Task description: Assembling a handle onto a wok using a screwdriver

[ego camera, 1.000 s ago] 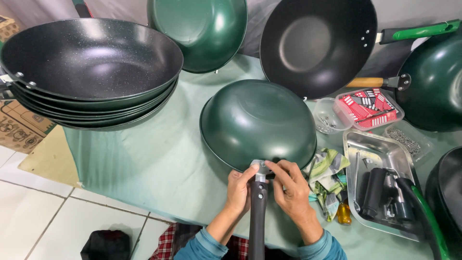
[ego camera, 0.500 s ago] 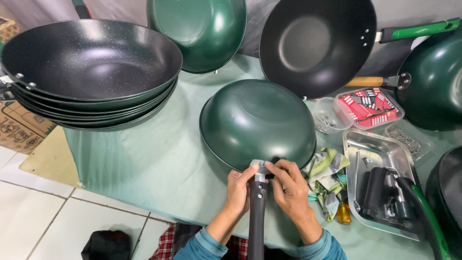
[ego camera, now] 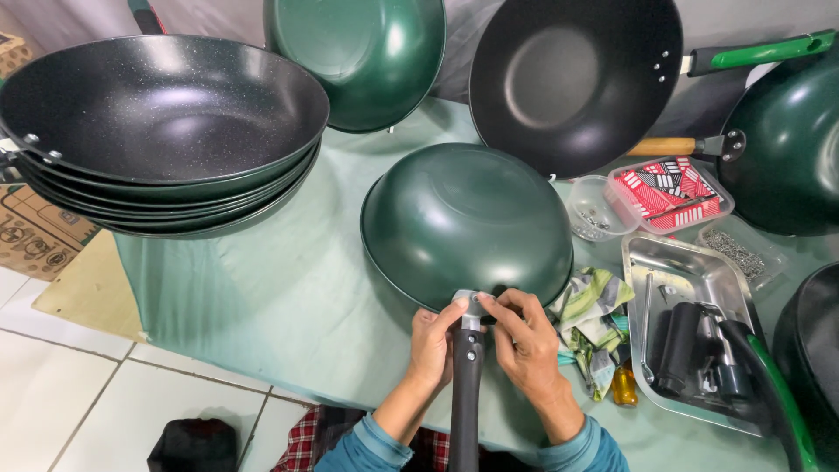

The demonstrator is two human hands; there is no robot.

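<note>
a dark green wok [ego camera: 468, 223] lies upside down near the front edge of the surface [ego camera: 262, 297], its glossy domed underside up and a dark grey handle [ego camera: 466, 393] running off that edge. the left hand [ego camera: 433, 345] pinches the handle's metal bracket [ego camera: 473, 306] at the rim; the right hand [ego camera: 524, 336] has its grip pressed together on the same bracket. a pale green cloth covers the surface, a stack of black woks [ego camera: 162, 131] sits at the back left corner, and white floor tiles [ego camera: 79, 393] show below.

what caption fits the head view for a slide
Both hands, left and right, press a dark handle against the rim of an upturned green wok on a green-covered table.
</note>
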